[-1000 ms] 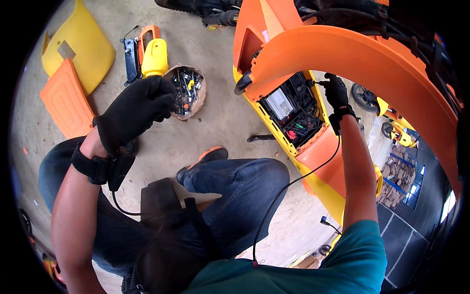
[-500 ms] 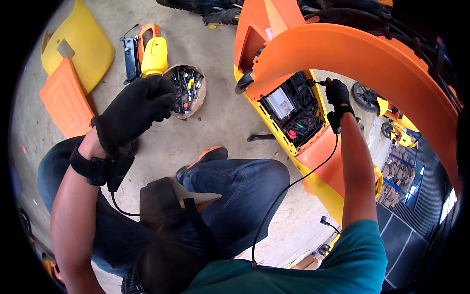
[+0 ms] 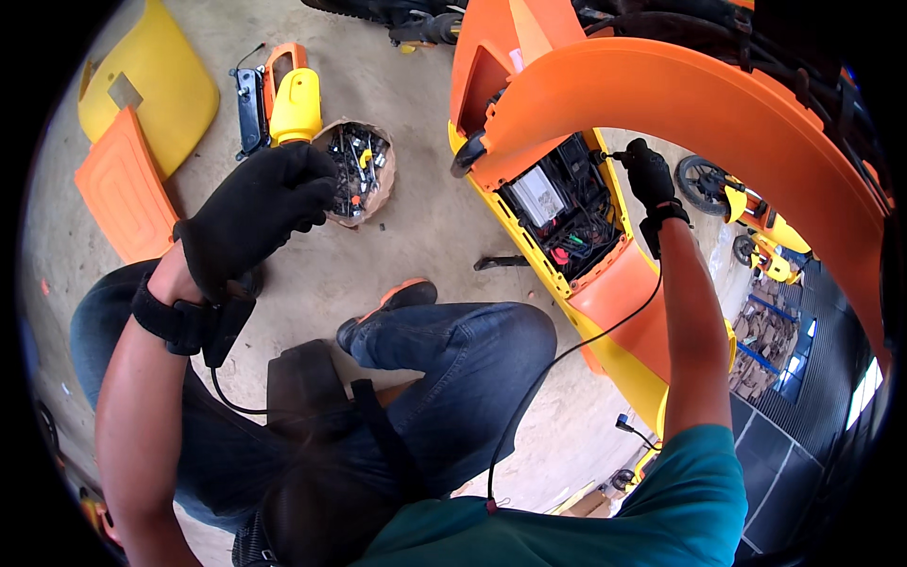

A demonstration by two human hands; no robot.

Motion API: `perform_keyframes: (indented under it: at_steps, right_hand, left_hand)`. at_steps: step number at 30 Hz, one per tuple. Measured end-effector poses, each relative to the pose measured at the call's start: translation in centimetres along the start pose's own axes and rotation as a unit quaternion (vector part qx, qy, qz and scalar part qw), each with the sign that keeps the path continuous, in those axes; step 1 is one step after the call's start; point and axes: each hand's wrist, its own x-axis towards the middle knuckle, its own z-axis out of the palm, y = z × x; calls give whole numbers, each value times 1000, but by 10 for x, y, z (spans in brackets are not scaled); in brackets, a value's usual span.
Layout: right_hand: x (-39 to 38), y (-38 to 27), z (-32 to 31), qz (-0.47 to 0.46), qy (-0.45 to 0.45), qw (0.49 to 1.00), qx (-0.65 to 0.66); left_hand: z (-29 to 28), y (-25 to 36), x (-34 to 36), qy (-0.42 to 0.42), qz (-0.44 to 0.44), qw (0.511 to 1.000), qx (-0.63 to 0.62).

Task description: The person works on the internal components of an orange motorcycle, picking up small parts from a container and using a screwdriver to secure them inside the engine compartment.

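My right hand (image 3: 648, 175), in a black glove, is closed around a thin dark tool with a straight shaft (image 3: 612, 155). Its tip meets the far right edge of the open yellow body compartment (image 3: 616, 194) of an orange and yellow vehicle. Inside that compartment sit a silver-grey box (image 3: 539, 197) and bundled wires (image 3: 578, 238). Over my left knee, my left hand (image 3: 260, 213), also gloved in black, hangs in the air with its fingers curled in; whatever they hold, if anything, is hidden. Beside it stands a round container (image 3: 385, 189) of screws and small metal parts.
A large curved orange panel (image 3: 661, 80) arches over the compartment. Yellow (image 3: 170, 85) and orange (image 3: 123, 189) body panels lie at far left, near a yellow part (image 3: 299, 104) and a black part (image 3: 251, 109). Cables run from both wrists. Wheels (image 3: 704, 184) stand at right.
My right hand has turned slightly about the tool, its fingers now curled tighter, with the tip staying at the compartment edge. My left hand keeps its pose; the whole view has shifted slightly.
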Motion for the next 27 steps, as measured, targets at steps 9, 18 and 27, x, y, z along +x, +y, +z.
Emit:
perform_keyframes:
  at_steps: [9, 18, 27]
  right_hand:
    - [11, -23, 5, 157, -39, 978, -135]
    - [-6, 19, 37, -30, -19, 973, -227]
    - [16, 33, 39, -37, -55, 988, -142]
  left_hand:
    - [-3, -2, 1, -4, 5, 1000, -8]
    - [-3, 1, -1, 11, -14, 1000, 6]
    - [-3, 4, 3, 16, -21, 1000, 5]
